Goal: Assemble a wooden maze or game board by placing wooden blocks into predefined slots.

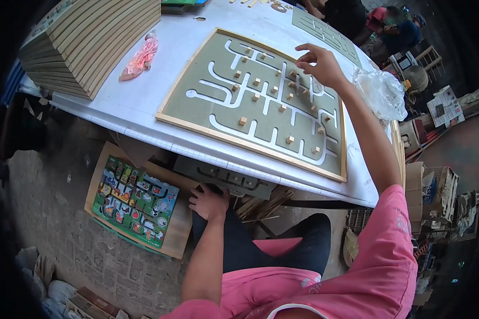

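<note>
A grey-green maze board with white grooves and a pale wooden frame lies on the white table. Several small wooden blocks stand in or beside its grooves. Over the board's far right part is my right hand, thumb and forefinger apart, with no held thing visible. My left hand is below the table edge, fingers spread over a dark surface by my knee; what lies under the palm is hidden. Left of it, a colourful picture board with cut-out grooves rests on a brown panel.
A tall stack of wooden-edged boards stands at the table's left. Near it lies crumpled pink plastic. Clear plastic wrap sits at the right edge, and another grooved board lies at the back. Other people are beyond.
</note>
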### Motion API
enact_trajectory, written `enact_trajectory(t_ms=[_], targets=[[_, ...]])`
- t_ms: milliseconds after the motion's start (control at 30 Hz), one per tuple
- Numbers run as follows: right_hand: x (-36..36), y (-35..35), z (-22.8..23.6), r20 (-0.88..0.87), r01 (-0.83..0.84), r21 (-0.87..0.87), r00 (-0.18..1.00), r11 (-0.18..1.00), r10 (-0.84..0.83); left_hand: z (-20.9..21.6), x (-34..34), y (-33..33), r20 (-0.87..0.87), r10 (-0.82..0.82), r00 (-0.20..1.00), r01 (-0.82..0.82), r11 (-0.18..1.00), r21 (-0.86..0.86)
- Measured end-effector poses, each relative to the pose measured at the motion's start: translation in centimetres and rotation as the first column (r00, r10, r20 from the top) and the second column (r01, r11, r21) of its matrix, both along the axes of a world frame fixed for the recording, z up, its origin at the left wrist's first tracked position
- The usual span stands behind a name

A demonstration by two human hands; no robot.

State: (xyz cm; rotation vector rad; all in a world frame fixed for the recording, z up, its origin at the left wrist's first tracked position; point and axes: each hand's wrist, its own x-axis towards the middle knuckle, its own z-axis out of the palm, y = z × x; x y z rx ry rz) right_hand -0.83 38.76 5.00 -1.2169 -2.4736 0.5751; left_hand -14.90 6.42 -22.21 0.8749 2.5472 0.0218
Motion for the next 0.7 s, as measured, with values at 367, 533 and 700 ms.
enact_trajectory(t_ms=[367,533,700], targets=[[11.6,-13.1,8.0,-0.21,0.174,0.216,0.969,0.961,-0.128,-0.8,0.3,-0.1,-0.057,-0.019,0.998,0.018,1.0,-0.015],[18.5,-27.5,4.6,-0.597,0.306,-0.121,0.737,0.944,-0.316,-0.2,0.7,0.0,-0.073,-0.036,0.997,0.034,0.999,-0.037],[23.1,-38.1,-9.6,-0.658,0.371,-0.52,0.4,0.77,-0.638,-2.9,0.4,-0.5,-0.019,-0.068,0.998,0.068,0.998,0.001]])
